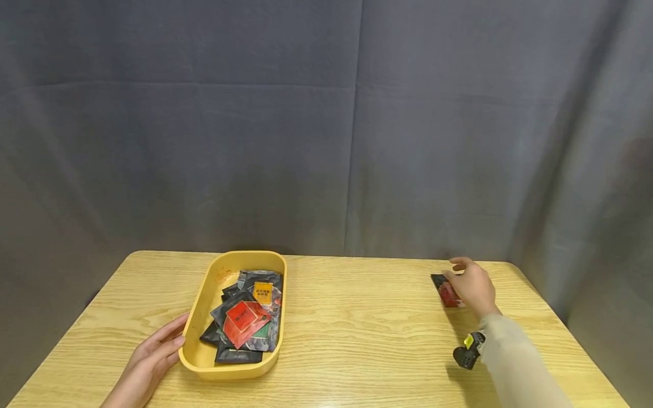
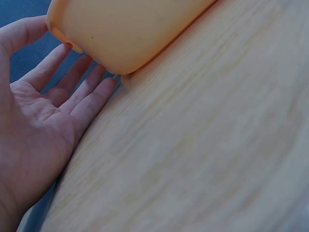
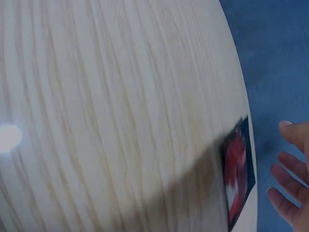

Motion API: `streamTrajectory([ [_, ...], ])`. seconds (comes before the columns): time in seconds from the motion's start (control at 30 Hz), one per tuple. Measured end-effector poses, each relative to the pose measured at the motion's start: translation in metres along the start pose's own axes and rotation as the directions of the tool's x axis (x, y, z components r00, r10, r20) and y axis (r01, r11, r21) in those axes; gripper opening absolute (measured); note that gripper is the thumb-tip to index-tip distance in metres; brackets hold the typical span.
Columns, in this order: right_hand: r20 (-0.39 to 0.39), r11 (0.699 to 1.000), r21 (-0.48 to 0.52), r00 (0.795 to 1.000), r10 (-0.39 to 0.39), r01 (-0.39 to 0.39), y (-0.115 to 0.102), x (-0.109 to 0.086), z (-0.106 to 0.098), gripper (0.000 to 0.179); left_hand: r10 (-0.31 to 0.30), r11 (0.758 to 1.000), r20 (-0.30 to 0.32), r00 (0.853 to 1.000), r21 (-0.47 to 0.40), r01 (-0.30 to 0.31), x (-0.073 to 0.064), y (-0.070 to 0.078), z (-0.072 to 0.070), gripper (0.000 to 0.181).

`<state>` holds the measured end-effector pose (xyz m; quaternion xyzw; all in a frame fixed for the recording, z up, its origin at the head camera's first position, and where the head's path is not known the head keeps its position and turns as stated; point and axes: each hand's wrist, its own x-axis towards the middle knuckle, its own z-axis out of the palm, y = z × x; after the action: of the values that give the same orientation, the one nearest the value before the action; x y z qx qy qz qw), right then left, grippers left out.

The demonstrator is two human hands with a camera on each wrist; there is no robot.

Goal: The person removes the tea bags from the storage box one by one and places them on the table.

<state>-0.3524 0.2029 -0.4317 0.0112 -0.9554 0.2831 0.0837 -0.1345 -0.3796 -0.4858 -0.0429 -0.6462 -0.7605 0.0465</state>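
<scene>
Head view, lower left: I see the left hand (image 1: pixel 152 356), fingers loose, against the bin (image 1: pixel 206 306), which a nudge could slide. Lower right, the right hand (image 1: pixel 474 288), fingers parted, hangs empty by the packet (image 1: pixel 446 293), so flat a pinch might slip.

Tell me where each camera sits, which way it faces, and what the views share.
Head: worn on the head, facing forward and down at the table, yellow bin and grey curtain; left hand and right hand show.
Left wrist: worn there, facing the bin's outside and the table; left hand shows.
Right wrist: worn there, facing the table and lone packet; part of right hand shows.
Shared: head and right wrist both show that packet.
</scene>
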Motion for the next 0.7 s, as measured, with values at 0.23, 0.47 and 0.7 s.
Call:
streamTrajectory([
  [0.23,0.023,0.996,0.028,0.996,-0.085,0.085,-0.033,-0.001,0.009,0.042,0.018,1.0,0.024,1.0,-0.012,-0.018,0.0,0.0,0.001,0.043],
  [0.47,0.052,0.981,0.054,0.98,-0.19,0.188,-0.071,-0.003,0.021,0.038,-0.013,1.0,0.005,1.0,0.004,0.013,0.002,0.0,0.003,0.04],
  [0.7,0.054,0.952,0.065,0.952,-0.301,0.298,-0.118,-0.013,0.035,0.033,-0.008,1.0,0.009,1.0,-0.007,0.008,0.002,0.0,-0.001,0.042],
])
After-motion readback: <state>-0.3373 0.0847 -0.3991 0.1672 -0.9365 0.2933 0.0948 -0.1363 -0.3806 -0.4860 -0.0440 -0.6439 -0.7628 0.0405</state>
